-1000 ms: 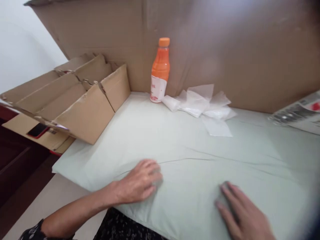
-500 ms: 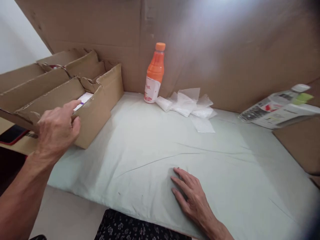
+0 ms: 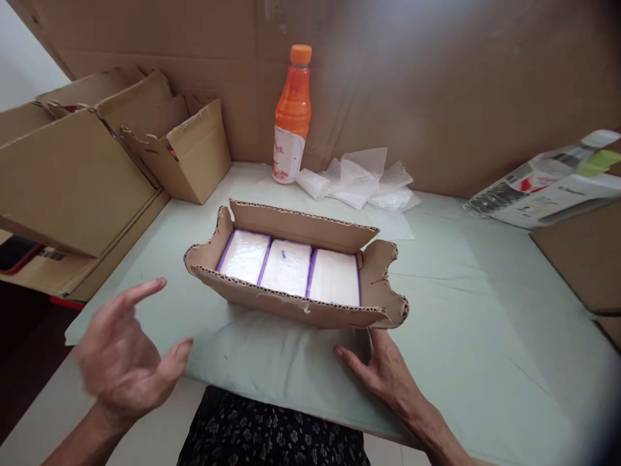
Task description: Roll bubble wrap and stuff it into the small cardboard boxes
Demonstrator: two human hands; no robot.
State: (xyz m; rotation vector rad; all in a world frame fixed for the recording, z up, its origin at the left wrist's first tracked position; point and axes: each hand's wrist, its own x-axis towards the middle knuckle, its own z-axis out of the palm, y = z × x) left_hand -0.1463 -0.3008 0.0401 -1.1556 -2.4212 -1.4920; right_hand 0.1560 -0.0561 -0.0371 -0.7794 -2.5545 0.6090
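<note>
A narrow open cardboard box [image 3: 317, 312] stands in the middle of the cloth. Three white packs with purple edges lie inside it in a row: a left pack [image 3: 245, 257], a middle pack [image 3: 286, 275] and a right pack [image 3: 334, 277]. My left hand [image 3: 130, 356] is in the air to the left of the box, empty, its fingers and thumb spread apart. By the box's near right corner is my right hand [image 3: 388, 375], palm down. Its thumb stands apart on the cloth, while the other fingertips are partly hidden under the box's edge.
More cardboard compartments [image 3: 68, 168] stand at the left, beside a phone [image 3: 17, 252]. An orange-capped bottle [image 3: 292, 123] and crumpled clear plastic wrap [image 3: 356, 184] rest along the back cardboard wall [image 3: 194, 39]. A clear bottle [image 3: 543, 171] leans at the right, near another cardboard piece [image 3: 582, 259].
The box with white packs has come from the left compartments to the middle of the cloth. My left hand has let go of it and opened. My right hand has shifted slightly to the box's corner.
</note>
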